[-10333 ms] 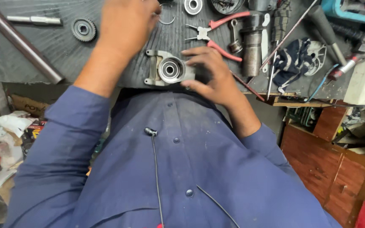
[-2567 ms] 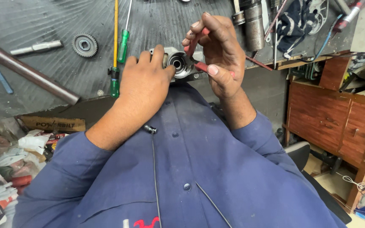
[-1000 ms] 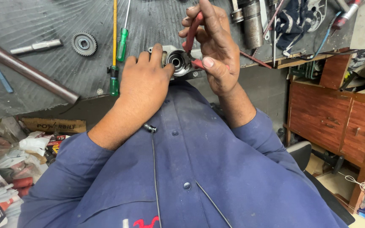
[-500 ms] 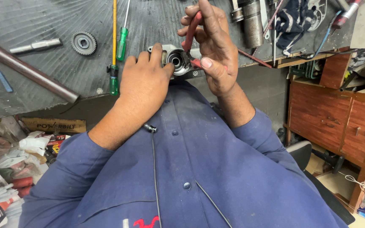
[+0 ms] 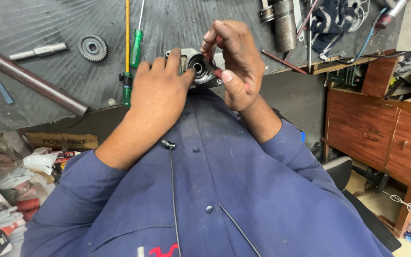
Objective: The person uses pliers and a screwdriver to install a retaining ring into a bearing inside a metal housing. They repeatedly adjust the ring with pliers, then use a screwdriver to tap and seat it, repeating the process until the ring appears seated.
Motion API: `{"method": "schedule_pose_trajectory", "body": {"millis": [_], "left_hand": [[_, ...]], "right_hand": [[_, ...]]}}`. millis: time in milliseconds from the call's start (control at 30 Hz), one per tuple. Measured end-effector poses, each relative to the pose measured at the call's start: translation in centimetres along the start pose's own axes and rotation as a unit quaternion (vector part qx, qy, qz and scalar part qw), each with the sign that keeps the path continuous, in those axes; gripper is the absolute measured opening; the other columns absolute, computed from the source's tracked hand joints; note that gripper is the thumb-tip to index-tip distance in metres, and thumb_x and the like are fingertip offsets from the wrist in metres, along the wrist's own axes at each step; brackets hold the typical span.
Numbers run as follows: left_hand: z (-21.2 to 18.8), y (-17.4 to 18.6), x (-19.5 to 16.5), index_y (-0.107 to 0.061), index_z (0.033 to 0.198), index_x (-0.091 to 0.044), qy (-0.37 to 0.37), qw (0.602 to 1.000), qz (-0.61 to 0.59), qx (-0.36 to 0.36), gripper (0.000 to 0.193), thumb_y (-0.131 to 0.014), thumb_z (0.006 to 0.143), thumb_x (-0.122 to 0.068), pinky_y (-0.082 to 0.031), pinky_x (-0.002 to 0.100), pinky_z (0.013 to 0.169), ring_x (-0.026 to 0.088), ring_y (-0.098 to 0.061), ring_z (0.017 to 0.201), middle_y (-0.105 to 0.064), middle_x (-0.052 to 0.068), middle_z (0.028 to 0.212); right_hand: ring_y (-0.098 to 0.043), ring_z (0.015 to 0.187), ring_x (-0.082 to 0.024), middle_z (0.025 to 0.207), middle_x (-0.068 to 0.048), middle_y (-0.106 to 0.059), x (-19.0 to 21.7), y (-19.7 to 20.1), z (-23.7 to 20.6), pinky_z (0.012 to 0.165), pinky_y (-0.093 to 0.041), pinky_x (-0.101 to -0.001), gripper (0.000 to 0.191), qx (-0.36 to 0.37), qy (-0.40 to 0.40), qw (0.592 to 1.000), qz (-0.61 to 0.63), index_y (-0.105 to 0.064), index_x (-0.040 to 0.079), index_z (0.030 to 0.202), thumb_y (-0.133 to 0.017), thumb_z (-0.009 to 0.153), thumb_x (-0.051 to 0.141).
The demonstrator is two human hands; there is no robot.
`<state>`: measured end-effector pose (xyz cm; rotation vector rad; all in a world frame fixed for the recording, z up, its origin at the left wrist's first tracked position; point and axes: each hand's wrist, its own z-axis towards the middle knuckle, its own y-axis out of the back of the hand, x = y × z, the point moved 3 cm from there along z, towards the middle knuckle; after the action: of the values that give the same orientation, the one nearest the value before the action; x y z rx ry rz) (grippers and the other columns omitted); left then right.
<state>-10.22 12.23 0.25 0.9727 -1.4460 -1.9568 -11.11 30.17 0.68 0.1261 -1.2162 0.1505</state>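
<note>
— So, from the left, what lies on the bench?
— A steel pipe (image 5: 29, 76), a gear (image 5: 92, 47), then two screwdrivers (image 5: 132, 47) on the rubber mat (image 5: 177, 19).
— And the hands?
— The left hand (image 5: 155, 90) clamps down on a metal housing (image 5: 193, 66) at the bench edge, steadying it. The right hand (image 5: 236, 62) grips red-handled pliers (image 5: 215, 71), tips at the housing's round bore.
— Which step is that?
— Working something in the bore, probably a retaining ring. Next needs a steady squeeze and a firm hold.

Screwdrivers (image 5: 134, 47) and gear (image 5: 92, 47) crowd the left; bare mat (image 5: 177, 19) lies open straight ahead.
</note>
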Motion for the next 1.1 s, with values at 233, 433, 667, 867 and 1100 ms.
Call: {"method": "schedule_pose_trajectory", "body": {"millis": [233,433,667,867,1100], "left_hand": [[0.0,0.6,-0.4,-0.076,0.107,-0.017,0.012,0.999,-0.003,0.035,0.022,-0.064,0.09,-0.022,-0.045,0.041,0.071,0.025,-0.063,0.085,-0.068,0.008,0.103],[0.4,-1.1,-1.7,-0.072,0.097,-0.015,0.037,0.995,0.042,0.08,0.013,-0.061,0.091,-0.019,-0.046,0.04,0.063,0.022,-0.066,0.069,-0.066,0.003,0.077],[0.9,-3.7,-3.2,-0.068,0.118,0.001,0.087,0.983,0.03,0.157,0.034,-0.055,0.094,-0.02,-0.051,0.039,0.05,0.022,-0.071,0.053,-0.073,0.004,0.066],[0.9,-4.5,-3.2,-0.06,0.13,0.003,0.147,0.967,-0.036,0.206,0.045,-0.053,0.094,-0.023,-0.055,0.042,0.046,0.026,-0.073,0.055,-0.074,0.008,0.066],[0.4,-4.9,-2.6,-0.061,0.129,0.002,0.141,0.968,-0.05,0.202,0.042,-0.055,0.094,-0.02,-0.055,0.042,0.047,0.027,-0.073,0.056,-0.073,0.008,0.067]], "right_hand": [[-0.061,0.098,-0.02,0.128,-0.016,-0.055,0.1,-0.2,0.2,0.079,-0.057,-0.0319,0.048,0.007,0.045,0.999,-0.029,-0.055,-0.002,0.143,-0.051,0.105,0.028],[-0.062,0.091,-0.019,0.121,-0.018,-0.061,0.5,-0.5,0.5,0.078,-0.056,-0.03,0.043,0.024,0.072,0.993,-0.087,-0.059,-0.005,0.136,-0.049,0.103,0.022],[-0.065,0.095,-0.027,0.112,-0.02,-0.064,1.1,-0.7,1.0,0.082,-0.056,-0.0366,0.036,0.025,0.109,0.986,-0.127,-0.062,-0.006,0.125,-0.05,0.098,0.015],[-0.068,0.093,-0.032,0.102,-0.02,-0.064,1.1,-1.5,1.8,0.078,-0.057,-0.0395,0.027,0.022,0.129,0.986,-0.106,-0.065,-0.007,0.11,-0.049,0.093,0.006],[-0.066,0.088,-0.031,0.096,-0.019,-0.063,0.7,-2.1,1.8,0.076,-0.055,-0.0395,0.028,0.004,0.131,0.983,-0.129,-0.065,-0.008,0.107,-0.047,0.089,0.005]]}}
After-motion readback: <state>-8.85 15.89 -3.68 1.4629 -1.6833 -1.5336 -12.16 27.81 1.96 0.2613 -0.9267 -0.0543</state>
